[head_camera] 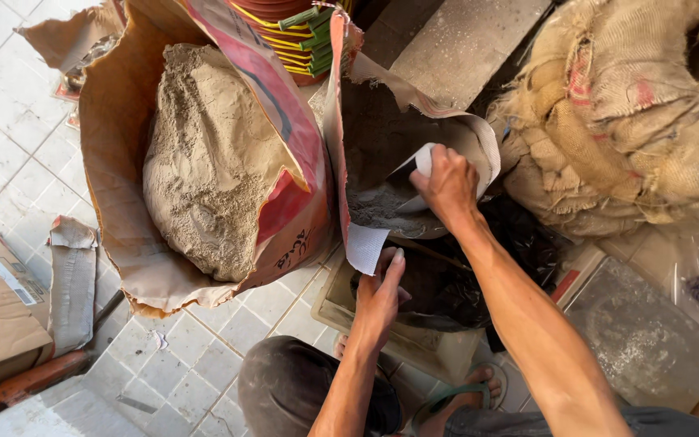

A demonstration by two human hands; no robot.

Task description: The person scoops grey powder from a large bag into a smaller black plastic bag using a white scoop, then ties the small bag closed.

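Sacks of grey powder on a tiled floor, person squatting over the smaller one

Large torn paper sack [123, 186], brown with red print, lies open at left, heaped with grey powder [204, 162]; burlap sacks [624, 121] piled at right. Between them a smaller open sack [382, 121], part full of the same powder. Right hand [449, 188] is inside its mouth, clenched around a white scoop [421, 174] whose lip is in the powder. Left hand [380, 295] pinches the sack's white woven front edge [364, 245] just below, thumb up. Black plastic bag [455, 275] sits in a tray under the arms
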